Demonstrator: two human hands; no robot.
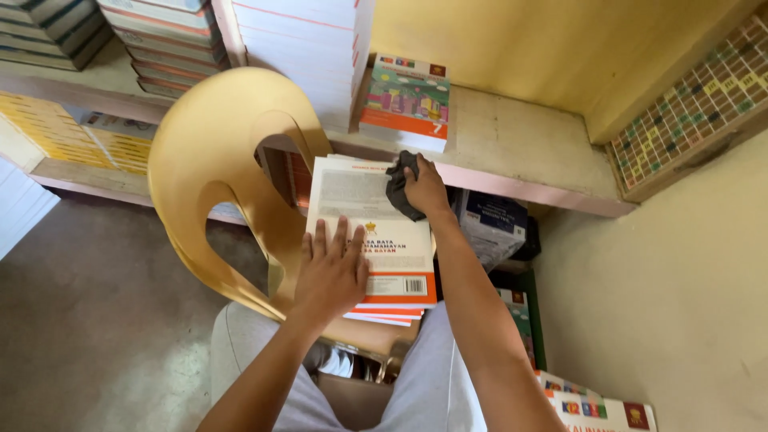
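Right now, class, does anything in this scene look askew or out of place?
Yes: the small stack of books under the left hand is unevenly squared, lower copies poking out at the bottom edge. It sits on a yellow plastic chair, not the shelf. The right hand presses a dark cloth on the top cover.

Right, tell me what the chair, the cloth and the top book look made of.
Chair: moulded plastic, smooth tan sheen.
Cloth: soft dark fabric, crumpled in the right hand.
Book: paper, seemingly glossy cover, under the flat left hand.
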